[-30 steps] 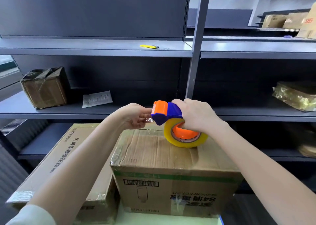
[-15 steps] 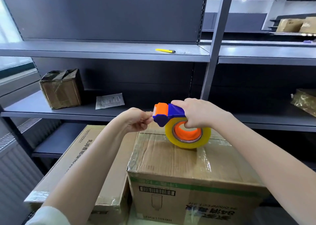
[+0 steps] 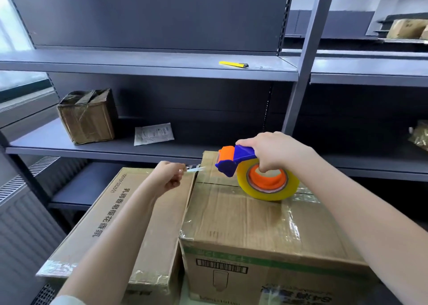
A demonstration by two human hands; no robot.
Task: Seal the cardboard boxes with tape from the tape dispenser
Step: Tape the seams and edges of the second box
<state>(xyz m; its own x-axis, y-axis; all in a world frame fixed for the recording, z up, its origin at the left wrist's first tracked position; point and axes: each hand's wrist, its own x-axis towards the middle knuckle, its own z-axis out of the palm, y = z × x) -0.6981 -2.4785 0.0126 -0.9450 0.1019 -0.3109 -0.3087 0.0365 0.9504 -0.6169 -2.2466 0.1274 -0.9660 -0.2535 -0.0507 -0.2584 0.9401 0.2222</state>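
Right hand (image 3: 275, 151) grips the blue handle of the tape dispenser (image 3: 234, 161), whose yellow tape roll (image 3: 268, 188) rests on the taller cardboard box (image 3: 254, 221) near its far edge. The left hand (image 3: 168, 177) pinches the free end of the clear tape strip (image 3: 195, 169), drawn leftward just past that box's far left corner. A lower cardboard box (image 3: 129, 212) touches its left side under the left forearm, and behind both a grey shelf (image 3: 46, 140) carries a small wrapped box (image 3: 86, 117) and a paper packet (image 3: 153, 133), well apart from the hands, with a yellow cutter (image 3: 234, 64) on the upper shelf (image 3: 139, 61) near the upright post (image 3: 305, 73).
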